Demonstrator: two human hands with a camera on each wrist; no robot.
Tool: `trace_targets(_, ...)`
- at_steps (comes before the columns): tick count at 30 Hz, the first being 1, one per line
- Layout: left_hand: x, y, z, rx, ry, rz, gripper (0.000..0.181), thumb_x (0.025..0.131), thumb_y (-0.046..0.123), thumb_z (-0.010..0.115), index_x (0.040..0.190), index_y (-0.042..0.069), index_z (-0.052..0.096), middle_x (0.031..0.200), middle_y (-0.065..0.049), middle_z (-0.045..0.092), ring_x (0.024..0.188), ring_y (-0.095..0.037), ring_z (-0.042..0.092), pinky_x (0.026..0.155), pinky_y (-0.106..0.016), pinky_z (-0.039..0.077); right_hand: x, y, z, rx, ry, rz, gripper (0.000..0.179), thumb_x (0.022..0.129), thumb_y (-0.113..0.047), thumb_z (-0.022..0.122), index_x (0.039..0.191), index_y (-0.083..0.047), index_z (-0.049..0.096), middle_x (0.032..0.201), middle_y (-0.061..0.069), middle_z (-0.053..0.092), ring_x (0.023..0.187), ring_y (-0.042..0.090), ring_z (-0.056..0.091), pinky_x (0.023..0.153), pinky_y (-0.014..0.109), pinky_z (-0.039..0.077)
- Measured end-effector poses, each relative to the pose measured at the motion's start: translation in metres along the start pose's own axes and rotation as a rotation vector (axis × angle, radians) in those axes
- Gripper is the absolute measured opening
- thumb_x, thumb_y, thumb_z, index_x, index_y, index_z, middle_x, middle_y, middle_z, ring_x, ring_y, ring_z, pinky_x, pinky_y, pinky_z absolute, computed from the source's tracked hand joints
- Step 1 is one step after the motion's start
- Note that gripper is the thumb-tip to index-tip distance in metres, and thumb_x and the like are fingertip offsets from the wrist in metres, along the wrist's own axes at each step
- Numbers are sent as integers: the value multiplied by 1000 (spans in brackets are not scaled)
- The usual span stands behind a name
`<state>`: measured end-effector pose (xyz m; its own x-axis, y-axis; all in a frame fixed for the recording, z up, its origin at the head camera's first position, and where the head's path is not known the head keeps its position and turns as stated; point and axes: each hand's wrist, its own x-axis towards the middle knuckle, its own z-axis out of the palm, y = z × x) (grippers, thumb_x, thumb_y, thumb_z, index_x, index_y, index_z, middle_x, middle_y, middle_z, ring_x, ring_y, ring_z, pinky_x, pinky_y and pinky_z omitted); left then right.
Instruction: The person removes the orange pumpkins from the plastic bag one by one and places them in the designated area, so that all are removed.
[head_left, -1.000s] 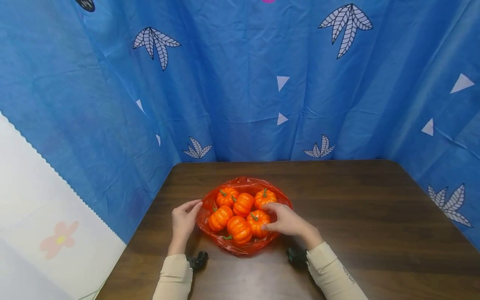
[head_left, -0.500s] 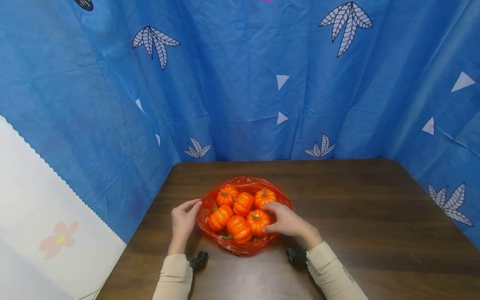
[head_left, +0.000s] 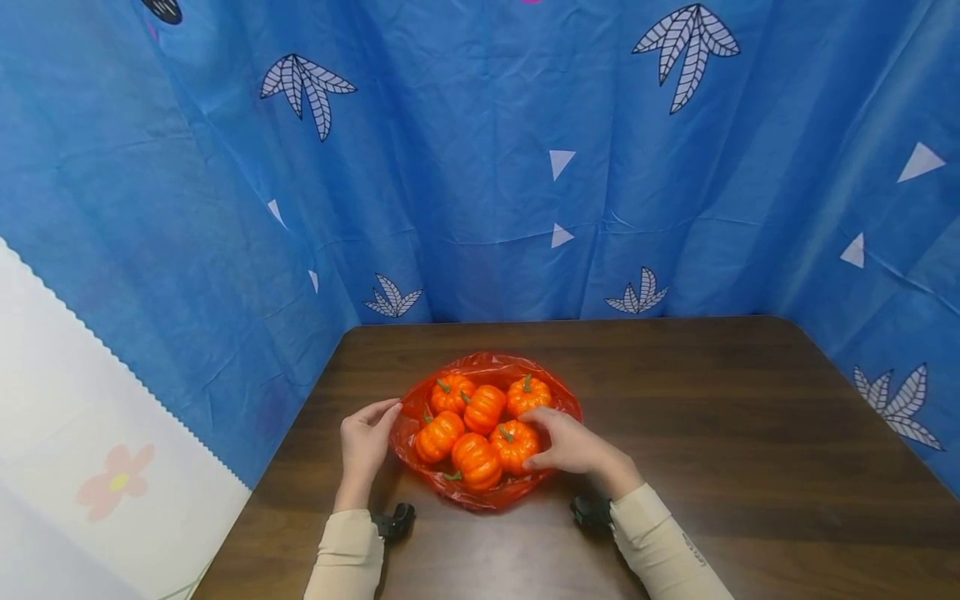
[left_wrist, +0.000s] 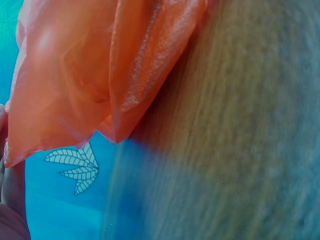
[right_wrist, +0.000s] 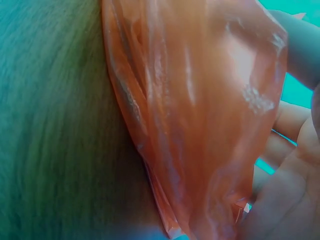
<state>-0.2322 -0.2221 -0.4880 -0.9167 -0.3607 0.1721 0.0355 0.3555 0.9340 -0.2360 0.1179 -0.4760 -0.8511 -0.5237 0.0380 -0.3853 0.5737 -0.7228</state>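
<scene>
A red plastic bag point(head_left: 487, 363) lies with its mouth spread wide on the table. Inside it sit several small orange pumpkins point(head_left: 477, 461) with green stems. At the bag's left edge, my left hand point(head_left: 365, 442) pinches the rim between thumb and fingertips. My right hand point(head_left: 576, 443) reaches over the right edge, its thumb and fingers curved round the right front pumpkin point(head_left: 514, 450). In the left wrist view the bag's side point(left_wrist: 75, 80) hangs before the fingers. The bag point(right_wrist: 200, 110) likewise hides the pumpkins and fingertips in the right wrist view.
The bag stands on a dark brown wooden table point(head_left: 712, 417). A blue patterned curtain point(head_left: 510, 167) closes off the back and sides. White cloth point(head_left: 97, 433) hangs at the left. Black devices point(head_left: 396, 522) are strapped at both wrists.
The whole head view has shifted very slightly. Both hands, the bag and the pumpkins keep practically the same places.
</scene>
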Motion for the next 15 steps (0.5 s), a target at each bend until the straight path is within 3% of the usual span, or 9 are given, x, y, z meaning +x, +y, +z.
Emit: trace_targets(15,0,-1,-1,-21,-3,-4,31,92,34,73,109,10,78,113,-14,75,97,-29,74,78,-28,62,2,-2,1,-4,5,17,67,77,-24,87,135,-6,59,136,11,62,124,31,56,108,56,48)
